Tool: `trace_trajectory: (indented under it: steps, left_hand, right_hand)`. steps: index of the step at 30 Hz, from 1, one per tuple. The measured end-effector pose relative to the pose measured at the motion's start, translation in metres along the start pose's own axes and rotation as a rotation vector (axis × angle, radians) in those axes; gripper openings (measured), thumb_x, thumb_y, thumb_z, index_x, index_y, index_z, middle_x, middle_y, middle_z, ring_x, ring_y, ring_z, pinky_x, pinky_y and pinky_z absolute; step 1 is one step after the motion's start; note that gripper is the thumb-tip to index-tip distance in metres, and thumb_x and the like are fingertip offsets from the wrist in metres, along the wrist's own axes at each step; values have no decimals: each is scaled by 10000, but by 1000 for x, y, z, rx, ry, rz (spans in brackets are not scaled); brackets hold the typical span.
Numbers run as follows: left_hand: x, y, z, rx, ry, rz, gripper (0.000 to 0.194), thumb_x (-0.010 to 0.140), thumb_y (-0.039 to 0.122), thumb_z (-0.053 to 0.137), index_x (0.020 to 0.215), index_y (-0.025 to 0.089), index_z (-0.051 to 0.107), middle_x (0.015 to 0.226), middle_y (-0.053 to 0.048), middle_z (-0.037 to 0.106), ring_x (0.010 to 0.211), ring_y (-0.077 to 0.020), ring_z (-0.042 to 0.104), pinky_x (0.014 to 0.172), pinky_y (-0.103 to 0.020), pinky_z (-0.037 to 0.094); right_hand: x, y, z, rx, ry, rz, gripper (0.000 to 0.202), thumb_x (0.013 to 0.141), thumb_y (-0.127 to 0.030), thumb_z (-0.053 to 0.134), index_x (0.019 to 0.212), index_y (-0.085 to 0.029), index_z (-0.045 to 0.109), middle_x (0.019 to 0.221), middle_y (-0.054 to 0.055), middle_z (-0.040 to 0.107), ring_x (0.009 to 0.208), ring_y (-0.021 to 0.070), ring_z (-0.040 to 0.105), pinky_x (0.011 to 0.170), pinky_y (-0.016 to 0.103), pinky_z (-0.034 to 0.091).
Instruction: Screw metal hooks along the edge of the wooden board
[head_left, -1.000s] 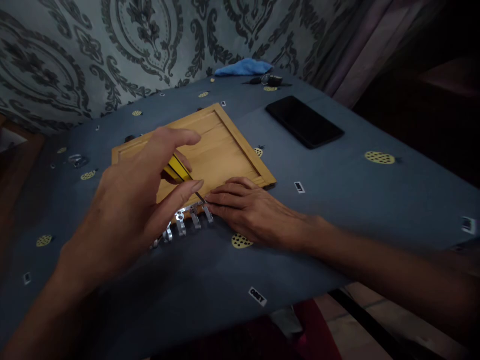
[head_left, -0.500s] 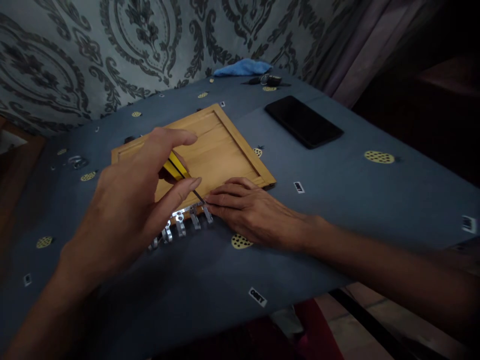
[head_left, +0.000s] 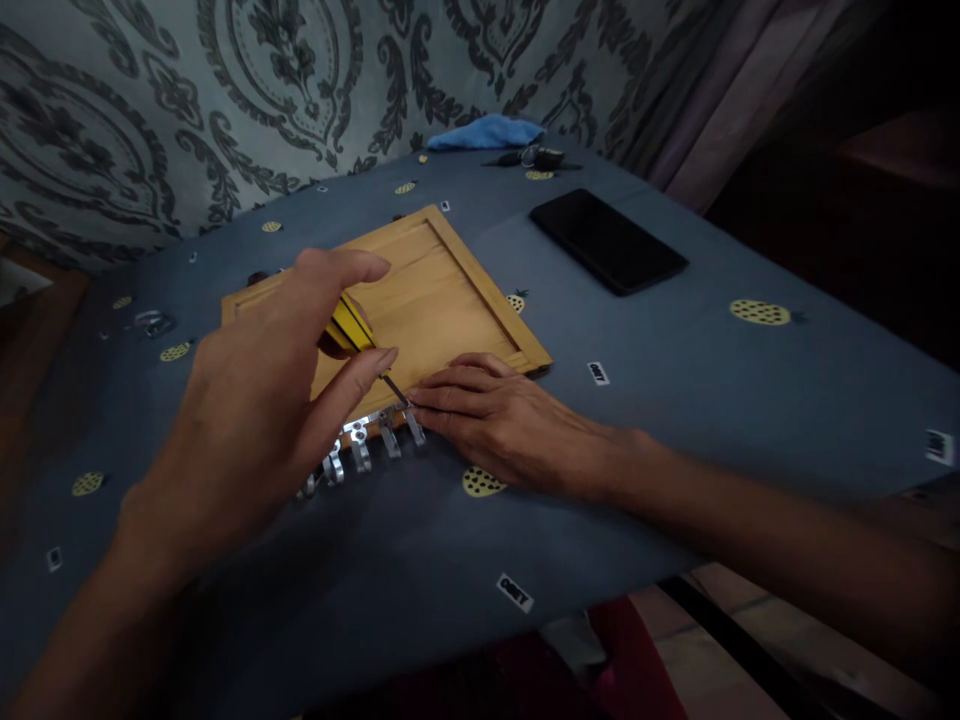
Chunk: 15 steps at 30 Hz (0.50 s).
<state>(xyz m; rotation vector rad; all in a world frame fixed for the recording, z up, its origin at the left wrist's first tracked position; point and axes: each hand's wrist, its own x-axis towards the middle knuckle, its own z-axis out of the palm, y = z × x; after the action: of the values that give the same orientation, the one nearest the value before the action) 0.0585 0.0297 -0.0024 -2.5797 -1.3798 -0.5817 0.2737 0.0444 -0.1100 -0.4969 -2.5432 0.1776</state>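
Observation:
My left hand is closed around the yellow and black handle of a screwdriver, with the index finger raised off it. The screwdriver's thin shaft slants down to the right, and its tip meets the end of a metal hook rail. That rail, bearing several silver hooks, lies along the near edge of a wooden board with a raised frame. My right hand rests palm down at the board's near right corner. Its fingertips press together beside the screwdriver tip; whatever they pinch is hidden.
A black phone lies right of the board on the blue tablecloth. Farther back are a blue cloth and a bunch of keys. A small clear object sits at the left. A patterned wall borders the table's far side.
My left thumb and index finger have shifted slightly on the screwdriver handle, which has turned a little. The tip, the hook rail, the board and my right hand stay in place.

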Motion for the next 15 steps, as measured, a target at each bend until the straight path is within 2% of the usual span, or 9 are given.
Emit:
trace_trajectory:
  steps: [4, 7, 12, 15]
  left_hand:
    - [1, 1, 3, 75, 40, 15, 323, 942, 331, 577, 1251, 244, 540, 1136, -30, 660, 782, -185, 664, 625, -290, 481]
    - [0, 0, 0, 42, 18, 19, 335, 951, 346, 557, 1277, 272, 526, 1133, -14, 649, 686, -156, 618, 624, -293, 477]
    - [-2, -4, -7, 6, -41, 69, 379, 979, 397, 463, 1336, 276, 495, 1157, -27, 637, 794, -181, 647, 647, -285, 491]
    - [-2, -5, -7, 32, -44, 48, 390, 975, 443, 451, 1325, 281, 504, 1099, -35, 644, 726, -183, 635, 583, -289, 464]
  right_hand:
    - [-1, 0, 0, 3, -15, 4, 339, 1009, -143, 409, 1250, -124, 647, 1275, 107, 693, 1206, 245, 601, 1033, 488, 452]
    - [-1, 0, 0, 5, -20, 11, 321, 1006, -146, 426, 1231, -114, 652, 1249, 106, 705, 1187, 246, 608, 1027, 477, 460]
    - [1, -1, -1, 8, -8, -5, 306, 998, -140, 443, 1205, -79, 659, 1229, 116, 711, 1155, 259, 619, 1009, 467, 471]
    - [1, 0, -1, -1, 9, -18, 303, 995, -135, 448, 1200, -66, 661, 1219, 119, 715, 1149, 265, 618, 998, 465, 475]
